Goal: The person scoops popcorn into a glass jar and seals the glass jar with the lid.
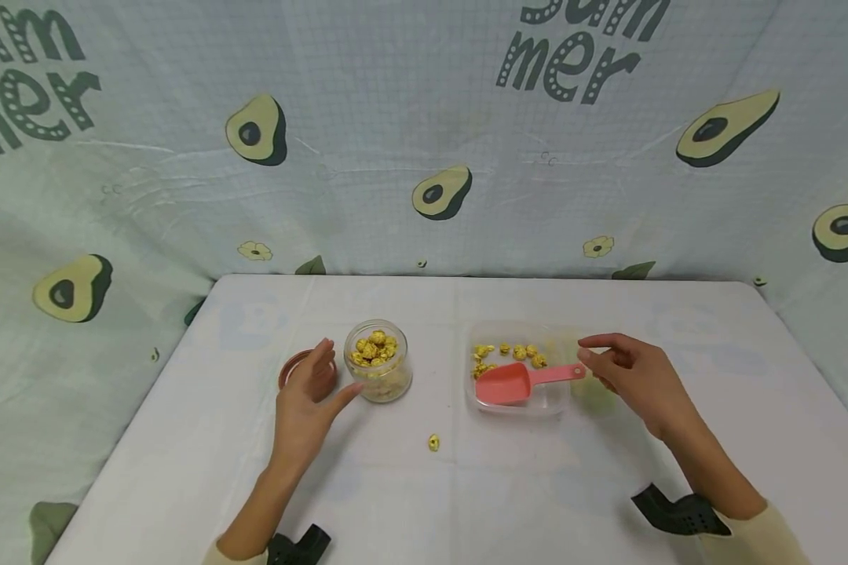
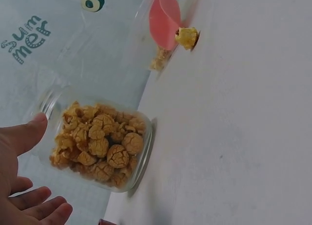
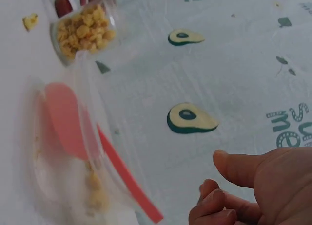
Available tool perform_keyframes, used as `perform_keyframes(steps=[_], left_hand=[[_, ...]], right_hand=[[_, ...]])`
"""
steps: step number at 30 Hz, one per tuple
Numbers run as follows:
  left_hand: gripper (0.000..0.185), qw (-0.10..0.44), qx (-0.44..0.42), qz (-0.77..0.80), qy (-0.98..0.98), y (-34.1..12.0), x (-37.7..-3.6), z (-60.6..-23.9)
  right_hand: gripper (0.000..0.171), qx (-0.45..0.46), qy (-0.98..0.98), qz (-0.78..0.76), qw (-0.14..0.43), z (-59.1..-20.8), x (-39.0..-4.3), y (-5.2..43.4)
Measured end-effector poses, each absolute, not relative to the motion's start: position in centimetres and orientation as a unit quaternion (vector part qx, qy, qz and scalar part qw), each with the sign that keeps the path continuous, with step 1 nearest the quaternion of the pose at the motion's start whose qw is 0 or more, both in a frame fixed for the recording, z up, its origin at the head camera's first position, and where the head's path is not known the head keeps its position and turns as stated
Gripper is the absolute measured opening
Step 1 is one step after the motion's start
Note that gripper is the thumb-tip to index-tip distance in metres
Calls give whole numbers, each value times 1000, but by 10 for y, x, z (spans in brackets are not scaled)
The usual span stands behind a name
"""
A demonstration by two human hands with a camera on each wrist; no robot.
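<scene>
A clear glass jar [image 1: 390, 384] of golden popcorn stands uncapped at the table's left centre. My left hand [image 1: 300, 420] is beside it, thumb and fingers spread; in the left wrist view the thumb is near the jar's neck, and I cannot tell whether it touches. Behind that hand lies a reddish-brown round lid [image 1: 286, 370], partly hidden. To the right, a pink scoop [image 1: 505, 384] rests in a clear plastic container [image 1: 526, 411], its handle over the rim. My right hand [image 1: 632, 380] hovers by the handle's end, fingers loosely bent and holding nothing; the right wrist view shows them apart from it.
Several popcorn pieces [image 1: 519, 352] lie inside the container. One loose piece [image 1: 434, 442] sits on the white-covered table [image 1: 424, 510] between jar and container. Behind the table hangs a cloth [image 1: 367, 94] printed with avocados.
</scene>
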State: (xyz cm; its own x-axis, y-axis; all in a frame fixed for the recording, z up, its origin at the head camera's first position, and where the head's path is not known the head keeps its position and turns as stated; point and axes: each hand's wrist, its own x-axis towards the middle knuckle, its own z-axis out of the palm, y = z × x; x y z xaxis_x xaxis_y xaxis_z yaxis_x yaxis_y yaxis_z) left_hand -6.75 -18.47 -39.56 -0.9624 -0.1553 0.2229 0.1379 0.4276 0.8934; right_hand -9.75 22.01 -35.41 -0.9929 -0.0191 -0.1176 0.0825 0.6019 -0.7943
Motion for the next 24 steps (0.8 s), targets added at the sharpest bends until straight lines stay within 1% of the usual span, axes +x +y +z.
perform_keyframes(steps=[3,5,9,13,16,19,24], left_hand=[[75,150,10,-512,-846,-191,-66,-396],[75,162,12,-498,-852,-195,-65,-396],[76,173,16,-482,-859,-206,-63,-398],[79,167,35,-479,-861,-217,-61,-401],[82,162,50,-477,-862,-223,-60,-403],[84,150,58,-472,-867,-228,-61,-406],[89,128,75,-462,-874,-232,-63,-412]], right_hand=[[51,16,878,-478,17,-347,-93,203],[46,2,862,-506,0,-344,-89,189],[39,-43,835,-548,-14,-345,-84,160],[33,-88,797,-597,-11,-352,-83,128],[35,-121,759,-640,2,-359,-82,102],[41,-147,726,-671,9,-366,-82,76],[52,-151,720,-678,2,-381,-82,38]])
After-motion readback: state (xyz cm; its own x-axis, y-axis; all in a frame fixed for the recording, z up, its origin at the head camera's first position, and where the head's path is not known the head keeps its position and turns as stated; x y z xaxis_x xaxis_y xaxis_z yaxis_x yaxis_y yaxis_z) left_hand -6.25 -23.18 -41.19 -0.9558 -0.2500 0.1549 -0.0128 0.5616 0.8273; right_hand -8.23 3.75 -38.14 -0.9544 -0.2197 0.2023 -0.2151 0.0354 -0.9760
